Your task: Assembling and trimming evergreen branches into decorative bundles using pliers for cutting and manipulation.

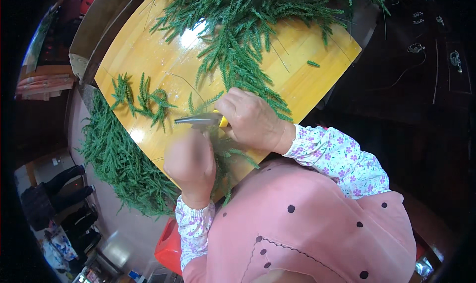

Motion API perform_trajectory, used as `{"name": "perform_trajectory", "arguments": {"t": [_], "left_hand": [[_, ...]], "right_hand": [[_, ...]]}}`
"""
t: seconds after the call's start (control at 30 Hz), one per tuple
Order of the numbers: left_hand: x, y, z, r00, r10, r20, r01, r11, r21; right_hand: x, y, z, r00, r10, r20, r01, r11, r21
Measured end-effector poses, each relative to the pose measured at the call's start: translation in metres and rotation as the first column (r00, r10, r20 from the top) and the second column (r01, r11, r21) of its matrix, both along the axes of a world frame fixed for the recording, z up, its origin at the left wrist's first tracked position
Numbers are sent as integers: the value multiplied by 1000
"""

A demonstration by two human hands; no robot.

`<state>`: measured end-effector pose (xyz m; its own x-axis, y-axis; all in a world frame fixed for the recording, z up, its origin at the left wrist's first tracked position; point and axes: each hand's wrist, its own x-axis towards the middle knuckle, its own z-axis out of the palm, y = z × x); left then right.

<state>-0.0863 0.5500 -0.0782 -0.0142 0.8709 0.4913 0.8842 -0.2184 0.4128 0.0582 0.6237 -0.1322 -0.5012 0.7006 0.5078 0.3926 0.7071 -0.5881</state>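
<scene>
My right hand (250,117) is closed around the yellow handle of a pair of scissors (201,119). The grey blades point left, above my left hand. My left hand (190,156) is blurred and curled in like a fist; what its fingers hold is hidden. Green artificial pine sprigs (233,156) lie close by its right side. A long pine branch (235,60) runs down the table from the heap and passes behind my right hand. Several short pine pieces (144,99) lie apart on the left of the table.
A large pile of pine greenery (238,5) covers the far end of the glossy wooden table (134,50). Another heap (116,156) sits lower, beyond the table's left edge. A tiny sprig (313,64) rests at right. A red stool (168,248) shows by my left side.
</scene>
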Motion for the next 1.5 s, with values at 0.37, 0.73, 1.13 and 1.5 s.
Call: {"name": "perform_trajectory", "arguments": {"t": [0.37,0.73,1.13,1.5], "left_hand": [[-17,-9,10,827,178,533,-111,981,-156],[-19,-28,33,658,172,733,112,941,-320],[-39,-14,42,960,-32,278,118,948,-297],[-117,3,67,913,186,364,-171,983,-73]], "right_hand": [[20,15,49,969,-107,-221,-91,680,-727],[-19,0,47,924,117,-363,-164,981,-100],[-49,6,45,958,58,-280,-79,995,-64],[-39,11,41,950,-151,-274,29,914,-404]]}}
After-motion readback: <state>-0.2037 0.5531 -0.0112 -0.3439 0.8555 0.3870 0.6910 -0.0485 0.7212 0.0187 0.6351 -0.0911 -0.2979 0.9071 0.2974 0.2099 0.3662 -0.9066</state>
